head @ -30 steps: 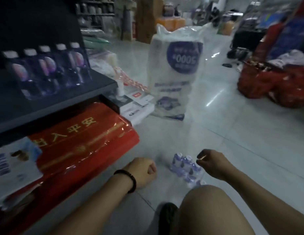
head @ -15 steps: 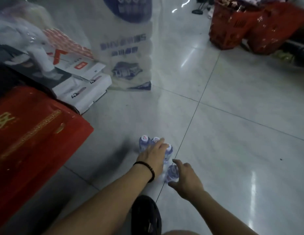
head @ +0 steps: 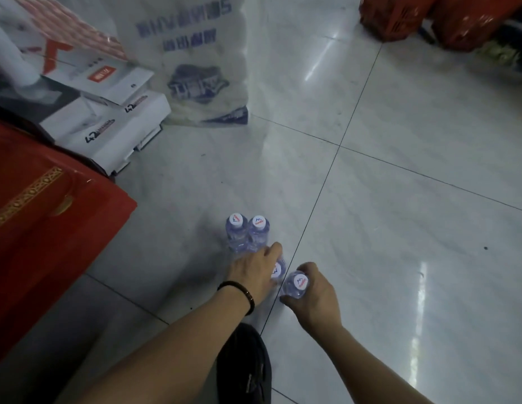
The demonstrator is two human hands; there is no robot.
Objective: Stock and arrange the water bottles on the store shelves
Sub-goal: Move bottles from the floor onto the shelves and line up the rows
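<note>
Several small clear water bottles with white caps stand on the tiled floor in front of me. Two bottles (head: 248,233) stand side by side, untouched, just beyond my fingers. My left hand (head: 254,272), with a black band on the wrist, lies over a third bottle (head: 277,270) whose cap shows under the fingers. My right hand (head: 315,295) is wrapped around a fourth bottle (head: 296,284) just to the right, thumb and fingers around its neck. The shelf is out of view.
Red packaged goods (head: 44,217) fill the left edge. White boxes (head: 117,123) and a tall white plastic-wrapped pack (head: 195,62) stand behind them. Red baskets (head: 428,16) sit at the far right. My dark shoe (head: 245,365) is below my hands.
The view has tilted down from the shelf to the floor. Both hands reached to the bottles; my right hand has closed around one, and my left has settled over another.
</note>
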